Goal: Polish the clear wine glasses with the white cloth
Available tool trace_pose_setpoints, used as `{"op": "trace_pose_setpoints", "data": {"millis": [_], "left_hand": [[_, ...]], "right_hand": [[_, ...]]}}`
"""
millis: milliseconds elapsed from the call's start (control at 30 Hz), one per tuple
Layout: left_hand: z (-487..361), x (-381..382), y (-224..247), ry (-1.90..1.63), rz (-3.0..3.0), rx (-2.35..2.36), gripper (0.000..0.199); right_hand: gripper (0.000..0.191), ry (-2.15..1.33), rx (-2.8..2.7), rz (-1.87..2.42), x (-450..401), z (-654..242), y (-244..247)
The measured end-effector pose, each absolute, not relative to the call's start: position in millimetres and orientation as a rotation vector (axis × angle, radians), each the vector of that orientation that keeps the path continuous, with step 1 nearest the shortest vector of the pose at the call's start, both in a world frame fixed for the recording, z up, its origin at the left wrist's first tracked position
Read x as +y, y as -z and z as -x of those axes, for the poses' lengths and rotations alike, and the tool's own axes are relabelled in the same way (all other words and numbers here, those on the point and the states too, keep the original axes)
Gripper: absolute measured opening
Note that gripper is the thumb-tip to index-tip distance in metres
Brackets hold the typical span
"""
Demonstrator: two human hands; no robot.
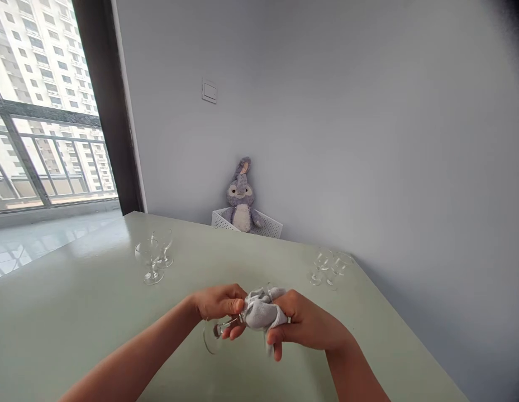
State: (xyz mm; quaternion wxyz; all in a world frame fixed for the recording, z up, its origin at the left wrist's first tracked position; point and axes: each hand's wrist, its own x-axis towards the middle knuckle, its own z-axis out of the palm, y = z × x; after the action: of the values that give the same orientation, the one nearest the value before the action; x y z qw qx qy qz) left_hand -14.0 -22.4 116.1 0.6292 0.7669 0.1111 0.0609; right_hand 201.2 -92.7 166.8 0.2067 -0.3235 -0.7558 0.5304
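Note:
My left hand [222, 307] is closed around a clear stemmed glass [229, 325], near where its stem meets the bowl. The glass lies tilted on its side in the air, its round foot toward the lower left. A light grey cloth [261, 314] is bunched in and around the bowl, which it mostly hides. My right hand [299, 321] grips the cloth, fingers partly wrapped in it at the bowl's mouth. Both hands are close together above the near middle of the pale green table [179, 357].
Two stemmed glasses [150, 259] stand upright at the left, and two more [324, 265] at the right near the table's far corner. Behind the table's back edge, a grey plush toy [241, 195] sits in a white perforated basket [271, 226] against the wall. A window [45, 111] is at left.

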Motion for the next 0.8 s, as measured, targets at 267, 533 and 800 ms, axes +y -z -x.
{"op": "trace_pose_setpoints", "data": {"millis": [267, 533, 800], "left_hand": [[-2.5, -40.6, -130.5, -1.011, -2.526, 1.165, 0.039], [17.2, -47.1, -141.7, -0.25, -1.929, 0.366, 0.056], [-5.2, -48.4, -135.0, -0.963, -2.379, 1.039, 0.034]], "right_hand": [[0.034, -1.246, -1.526, 1.105, -81.2, -187.1, -147.4], [0.021, -1.202, -2.244, 0.871, -112.5, -199.8, -188.3], [0.033, -1.173, -1.758, 1.116, -95.3, -197.3, -160.9]]}}
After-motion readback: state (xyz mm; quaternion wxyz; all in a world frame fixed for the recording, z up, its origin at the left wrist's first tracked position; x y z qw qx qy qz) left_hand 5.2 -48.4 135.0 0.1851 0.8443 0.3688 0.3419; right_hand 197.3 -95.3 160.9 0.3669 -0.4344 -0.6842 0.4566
